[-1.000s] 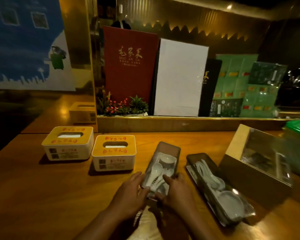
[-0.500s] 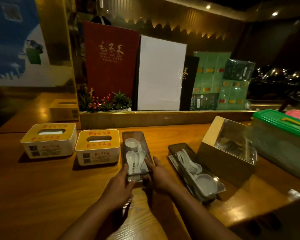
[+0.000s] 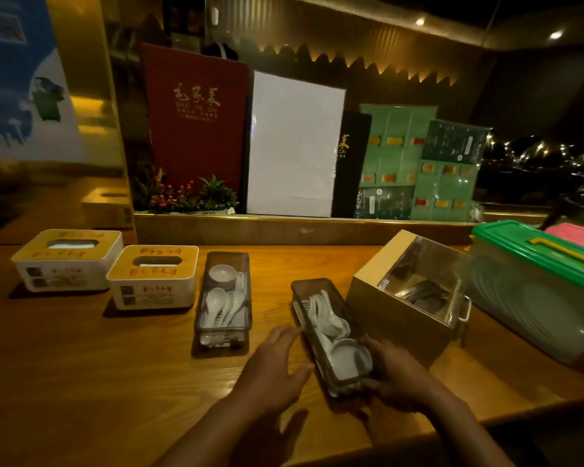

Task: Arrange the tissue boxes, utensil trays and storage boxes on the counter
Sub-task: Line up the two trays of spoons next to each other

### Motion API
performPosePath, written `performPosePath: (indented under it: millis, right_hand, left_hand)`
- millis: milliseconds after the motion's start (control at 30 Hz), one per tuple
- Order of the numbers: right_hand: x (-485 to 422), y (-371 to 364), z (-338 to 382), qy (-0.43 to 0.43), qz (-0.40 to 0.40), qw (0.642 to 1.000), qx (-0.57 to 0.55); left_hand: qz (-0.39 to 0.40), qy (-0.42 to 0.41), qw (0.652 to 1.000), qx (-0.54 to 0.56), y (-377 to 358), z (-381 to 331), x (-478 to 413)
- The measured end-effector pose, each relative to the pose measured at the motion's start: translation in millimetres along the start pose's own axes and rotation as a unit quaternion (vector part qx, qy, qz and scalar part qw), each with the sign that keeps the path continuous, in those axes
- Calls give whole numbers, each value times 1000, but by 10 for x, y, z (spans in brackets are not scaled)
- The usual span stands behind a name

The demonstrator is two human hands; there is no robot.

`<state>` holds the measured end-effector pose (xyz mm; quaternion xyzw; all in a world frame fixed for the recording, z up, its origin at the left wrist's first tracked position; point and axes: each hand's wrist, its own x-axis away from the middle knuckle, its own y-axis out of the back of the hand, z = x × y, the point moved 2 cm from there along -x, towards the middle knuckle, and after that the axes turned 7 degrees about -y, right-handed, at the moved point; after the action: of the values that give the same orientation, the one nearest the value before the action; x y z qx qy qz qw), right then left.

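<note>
1. Left hand [image 3: 277, 369]: fingers spread wide, fingertips at near-left side of the right utensil tray [image 3: 331, 335]; contact unclear.
2. Right hand [image 3: 398, 375]: curled around that tray's near-right end, gripping.
3. Tray sits angled on counter [image 3: 81, 365], right of left utensil tray [image 3: 224, 299].

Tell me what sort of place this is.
Likely a restaurant service counter: tall menu covers stand along the back ledge, two trays of white soup spoons sit on the wooden counter beside tissue boxes.

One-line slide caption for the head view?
Both hands reach the angled second utensil tray; the first tray sits beside two tissue boxes.
</note>
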<state>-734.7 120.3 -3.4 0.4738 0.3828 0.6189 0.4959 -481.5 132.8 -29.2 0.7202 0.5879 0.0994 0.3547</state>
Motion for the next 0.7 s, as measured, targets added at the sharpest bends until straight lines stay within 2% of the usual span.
performPosePath:
  millis: [67,200,400,533,700]
  right_hand:
    - [-32,-21,-47,52,-14,998,-16]
    - [-194,-74,4,125,-31,990,-64]
    - [-621,-335,388,123,-79,982,-117]
    - [-869,-346,607,112,-81,984,-114]
    - [-1112,-401,730,106,-84,985,-105]
  left_hand:
    - [4,26,998,48,-276,-146,-56]
    - [-35,77,996,24,-605,-232,-161]
    - [-137,158,978,9,-483,-103,-333]
    - [-154,204,965,50,-305,6,-482]
    - [-163,222,959,68,-205,59,-672]
